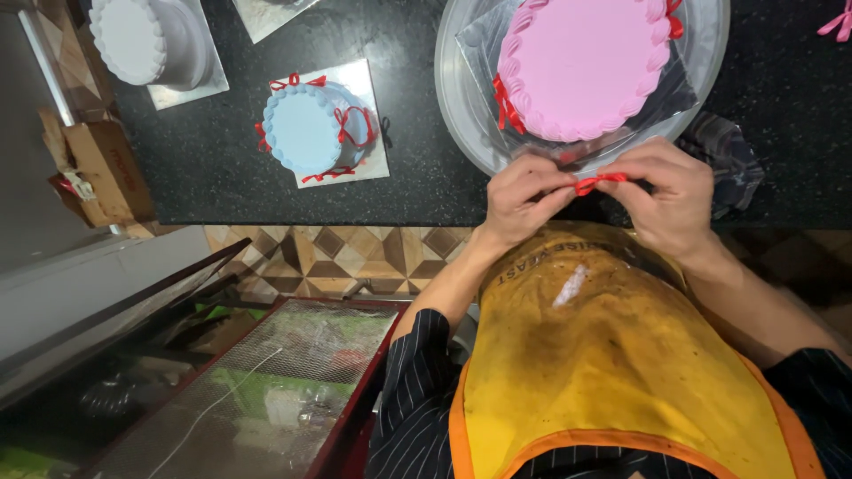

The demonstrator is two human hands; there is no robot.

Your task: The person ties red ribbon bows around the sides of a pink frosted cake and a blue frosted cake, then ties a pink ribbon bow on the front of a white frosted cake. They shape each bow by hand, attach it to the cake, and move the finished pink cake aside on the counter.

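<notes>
Head view: left hand [524, 200] and right hand [666, 195] pinching limp, light red ribbon [596, 182] by its ends, near pink cake [581, 66].

Satin red ribbon [600, 182], matt pink cake [581, 66] w/ smooth icing, shiny metal turntable [461, 98]

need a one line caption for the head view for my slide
Both hands, left hand and right hand, pinch a small red ribbon beside a pink cake on a turntable.
</notes>
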